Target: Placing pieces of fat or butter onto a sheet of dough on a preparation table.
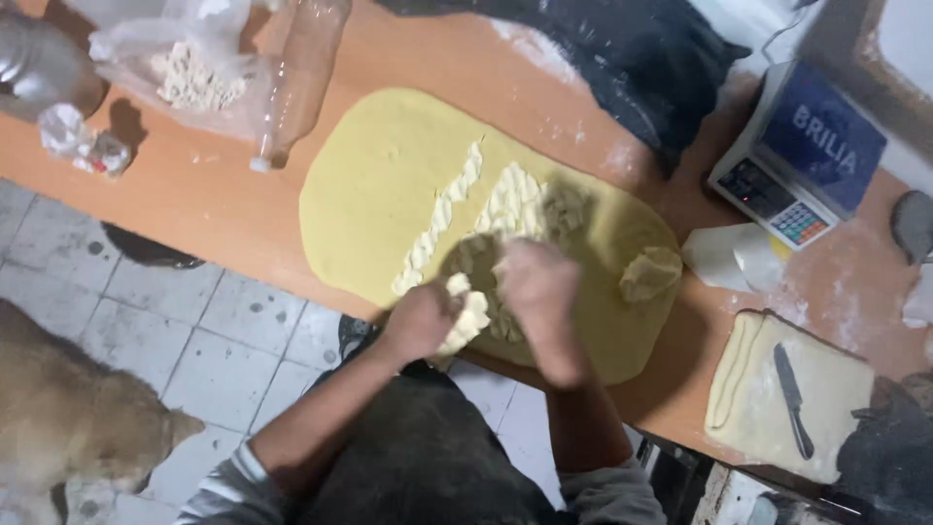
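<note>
A large oval sheet of yellow dough (374,185) lies on the wooden table (194,204). Rows of small white pieces (442,219) run across it. My left hand (418,323) is at the sheet's near edge, closed on several white pieces (468,319). Just to its right, my right hand (537,289) hovers over the sheet among the pieces; it is blurred, fingers curled down, and its grip cannot be made out. A small dough lump (649,272) sits at the sheet's right end.
A digital scale (802,156) stands at the right. On a pale board (836,389) lies a knife (792,399). A clear bottle (296,78) and a plastic bag of pieces (185,73) lie at the far left. A tan dog (78,418) stands on the tiled floor.
</note>
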